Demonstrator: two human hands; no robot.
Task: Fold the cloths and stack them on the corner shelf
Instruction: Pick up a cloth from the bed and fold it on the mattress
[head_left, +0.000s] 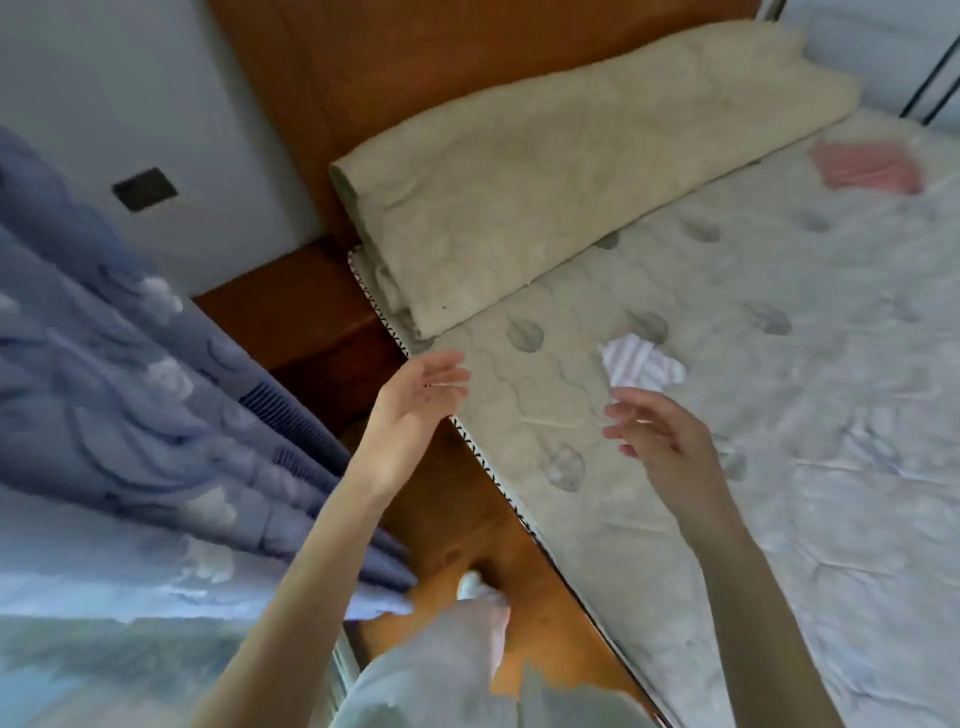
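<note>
— What surface am I looking at?

— A bed (779, 389) with a pale quilted mattress, leaf marks stitched into it. Its near edge runs beside a wooden bed frame (457, 519). A beige folded blanket (545, 182) lies along the head end, against the wooden headboard (363, 62). A blue curtain (130, 389) with white cloud shapes hangs to the left, and a dark wall plate (144, 189) sits on the grey wall behind it.

— And the cloths?

— I see a white striped cloth (641, 361) lying crumpled on the mattress near the bed's near edge, below the blanket. A pink cloth (867, 167) lies near the bed's far corner, well apart from the first.

— My hands?

— My left hand (421, 400) hovers over the bed's edge, fingers straight, holding nothing. My right hand (660, 436) hangs just short of the striped cloth, fingers spread and relaxed, gripping nothing. The picture is blurred, so I cannot tell whether a fingertip touches the cloth.
</note>
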